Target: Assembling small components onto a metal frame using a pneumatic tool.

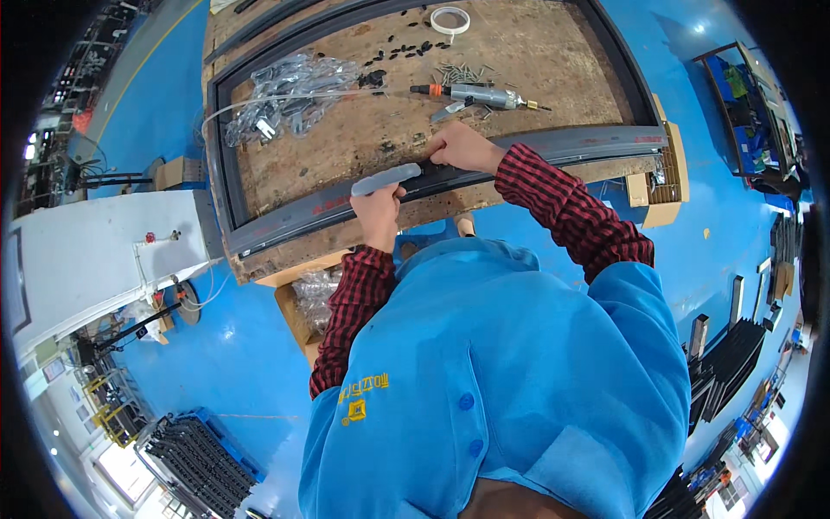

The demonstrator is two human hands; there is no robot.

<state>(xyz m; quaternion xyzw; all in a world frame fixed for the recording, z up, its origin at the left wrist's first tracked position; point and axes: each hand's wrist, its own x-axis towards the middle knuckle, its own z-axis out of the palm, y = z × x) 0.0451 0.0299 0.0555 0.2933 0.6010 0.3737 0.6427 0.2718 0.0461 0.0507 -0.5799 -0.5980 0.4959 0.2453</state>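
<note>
A large dark grey frame [290, 214] lies flat on a worn wooden workbench [553, 65]. At its near bar, my left hand [378, 214] is closed round a light grey lever handle [386, 179], which lies slantwise over the bar. My right hand [464, 147] is just to the right, its fingers pinched together at a small dark part by the handle's end. Whatever sits between those fingertips is hidden. Beyond my right hand, inside the frame, rests a silver air screwdriver [475, 94] with an orange ring, its pale hose running left.
Inside the frame lie clear plastic bags of fittings [298, 91], loose screws [462, 74], small black pieces [406, 52] and a white tape roll [450, 21]. Cardboard boxes [666, 186] stand at the bench's right end and below its near edge. A white cabinet [112, 251] is at the left.
</note>
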